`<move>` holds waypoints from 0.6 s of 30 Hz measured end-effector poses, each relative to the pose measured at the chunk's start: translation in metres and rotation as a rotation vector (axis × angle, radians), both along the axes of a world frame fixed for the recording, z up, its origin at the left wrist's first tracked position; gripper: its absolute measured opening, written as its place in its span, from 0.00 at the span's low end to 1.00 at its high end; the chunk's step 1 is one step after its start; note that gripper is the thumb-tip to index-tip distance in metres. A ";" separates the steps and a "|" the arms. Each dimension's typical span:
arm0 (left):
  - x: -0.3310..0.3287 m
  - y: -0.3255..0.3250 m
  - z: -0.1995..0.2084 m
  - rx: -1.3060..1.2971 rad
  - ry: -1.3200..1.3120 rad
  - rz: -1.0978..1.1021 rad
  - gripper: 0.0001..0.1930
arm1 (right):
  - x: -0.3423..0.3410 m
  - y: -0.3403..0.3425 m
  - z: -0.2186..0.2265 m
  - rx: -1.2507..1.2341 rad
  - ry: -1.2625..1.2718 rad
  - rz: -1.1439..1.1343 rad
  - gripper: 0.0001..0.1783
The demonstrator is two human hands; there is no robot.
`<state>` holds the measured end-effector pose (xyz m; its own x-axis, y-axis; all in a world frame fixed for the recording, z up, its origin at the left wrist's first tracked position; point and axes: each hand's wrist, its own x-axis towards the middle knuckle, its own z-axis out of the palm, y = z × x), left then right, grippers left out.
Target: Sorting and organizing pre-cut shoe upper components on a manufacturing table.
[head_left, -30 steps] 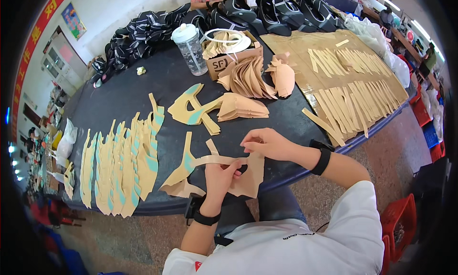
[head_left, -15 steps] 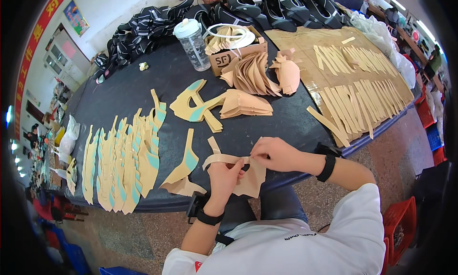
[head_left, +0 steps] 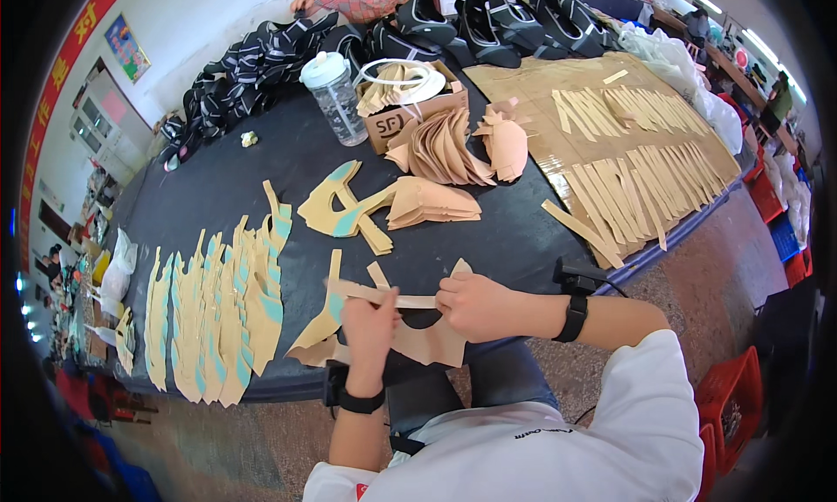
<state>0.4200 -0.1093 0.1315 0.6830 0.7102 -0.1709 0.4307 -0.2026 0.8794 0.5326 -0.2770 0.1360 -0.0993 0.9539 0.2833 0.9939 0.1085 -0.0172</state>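
At the table's near edge, a pale narrow strip [head_left: 416,301] is stretched level between my two hands. My left hand [head_left: 368,329] pinches it on the left, and a blurred end sticks out past the fingers. The fingers of my right hand [head_left: 469,305] are closed on its other end. Below the strip hangs a tan cut piece [head_left: 438,343] with a curved dark gap; how the two join is hidden by my fingers. Beside my left hand lies a tan piece with a blue-green patch [head_left: 314,331], partly covered. A short tan tab [head_left: 377,275] shows behind the strip.
Overlapping tan and blue-green pieces [head_left: 218,319] lie on the left. Ahead are folded tan pieces [head_left: 433,204], a water bottle [head_left: 336,97] and a carton [head_left: 381,132]. Rows of tan strips lie on a brown board [head_left: 540,84] at right. Black shoes [head_left: 488,31] line the back.
My hands have moved apart, the left one to the left, the right one slightly left and down. The strip, curved before, is now straight between them. The whole view has shifted a little.
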 end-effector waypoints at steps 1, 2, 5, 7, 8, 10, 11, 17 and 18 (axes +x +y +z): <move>-0.006 0.012 -0.005 0.188 0.016 -0.027 0.10 | 0.000 0.002 0.005 -0.072 0.002 0.000 0.11; -0.011 0.021 -0.010 0.376 0.031 -0.053 0.09 | 0.001 0.002 0.009 -0.143 0.003 0.000 0.14; -0.022 0.019 0.002 0.680 0.157 0.034 0.18 | 0.032 -0.002 0.001 -0.164 0.592 0.006 0.11; -0.030 -0.001 0.020 0.755 0.096 -0.120 0.24 | 0.051 0.002 0.006 -0.344 0.951 -0.066 0.11; -0.035 -0.016 0.028 0.821 0.037 -0.271 0.31 | 0.054 0.001 0.008 -0.378 1.129 -0.103 0.10; -0.047 -0.047 0.038 0.990 0.034 -0.524 0.37 | 0.052 0.002 0.009 -0.322 1.319 -0.204 0.10; -0.052 -0.054 0.033 0.993 0.030 -0.526 0.37 | 0.052 0.003 0.010 -0.265 1.511 -0.305 0.11; -0.063 -0.044 -0.013 0.961 -0.171 -0.668 0.26 | 0.110 0.032 0.050 0.254 0.863 -0.693 0.11; -0.063 -0.040 -0.013 0.965 -0.177 -0.672 0.26 | 0.139 0.038 0.036 0.498 0.672 -0.744 0.13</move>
